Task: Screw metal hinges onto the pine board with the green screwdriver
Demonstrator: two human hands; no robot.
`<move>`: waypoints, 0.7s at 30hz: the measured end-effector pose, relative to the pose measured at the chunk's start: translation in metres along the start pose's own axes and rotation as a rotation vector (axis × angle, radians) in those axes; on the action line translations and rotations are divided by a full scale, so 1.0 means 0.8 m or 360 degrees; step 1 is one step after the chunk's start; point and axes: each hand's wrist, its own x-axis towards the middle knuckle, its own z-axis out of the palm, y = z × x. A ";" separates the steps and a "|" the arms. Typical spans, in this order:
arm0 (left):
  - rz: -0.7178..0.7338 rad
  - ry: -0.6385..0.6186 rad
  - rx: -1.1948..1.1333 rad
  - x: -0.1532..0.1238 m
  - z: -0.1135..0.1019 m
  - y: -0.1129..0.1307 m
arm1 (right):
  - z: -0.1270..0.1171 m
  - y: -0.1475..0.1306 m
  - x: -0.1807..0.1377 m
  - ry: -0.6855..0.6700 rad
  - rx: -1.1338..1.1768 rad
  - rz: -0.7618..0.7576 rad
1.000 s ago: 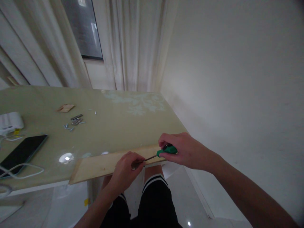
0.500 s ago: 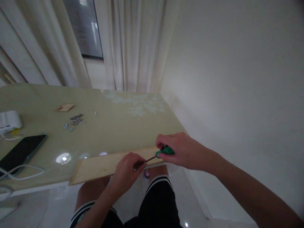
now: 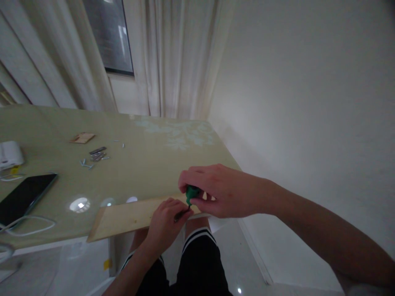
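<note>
A pale wooden board (image 3: 123,218) lies along the near edge of the greenish table (image 3: 148,160). My right hand (image 3: 216,191) is closed around a green-handled screwdriver (image 3: 191,192), its handle now raised more upright over the board. My left hand (image 3: 165,222) rests on the board's near edge, its fingers pinched at the screwdriver's metal tip (image 3: 181,213). What they pinch is too small to make out.
Loose screws and metal fittings (image 3: 94,157) and a small wooden piece (image 3: 82,137) lie farther back. A dark phone (image 3: 23,197) with a white cable (image 3: 29,226) and a white device (image 3: 9,154) sit at the left. My knees are under the table.
My right hand moved left and tipped the screwdriver from nearly flat to steeply upright. My left hand stayed at the tip on the board.
</note>
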 end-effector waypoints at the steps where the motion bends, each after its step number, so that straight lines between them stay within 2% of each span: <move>1: -0.0011 0.0001 0.0018 0.000 0.001 0.000 | 0.005 0.003 0.000 0.0030 -0.0058 -0.0008; 5: -0.0003 -0.0012 0.0054 0.000 0.001 0.000 | 0.030 0.011 -0.001 0.0201 -0.0458 0.0234; 8: 0.0049 -0.0040 0.0024 0.001 -0.001 0.002 | 0.030 0.013 -0.006 0.0259 -0.0423 0.0245; 11: 0.0062 -0.0065 0.0012 0.001 -0.002 0.002 | 0.016 0.016 -0.011 0.0133 -0.0176 -0.0023; 13: 0.0048 -0.0062 0.0027 0.002 -0.001 0.002 | 0.010 0.016 -0.010 -0.0010 -0.0118 -0.0119; 18: 0.0080 -0.0013 0.0072 0.001 0.000 0.003 | 0.009 0.003 0.005 -0.0189 -0.0715 0.0177; 19: 0.0091 -0.0015 0.0078 0.002 -0.001 0.004 | 0.007 0.000 0.008 -0.0201 -0.0775 0.0166; 21: 0.0104 -0.0030 0.0092 0.002 -0.003 0.007 | -0.001 -0.004 0.012 -0.0252 -0.0764 -0.0010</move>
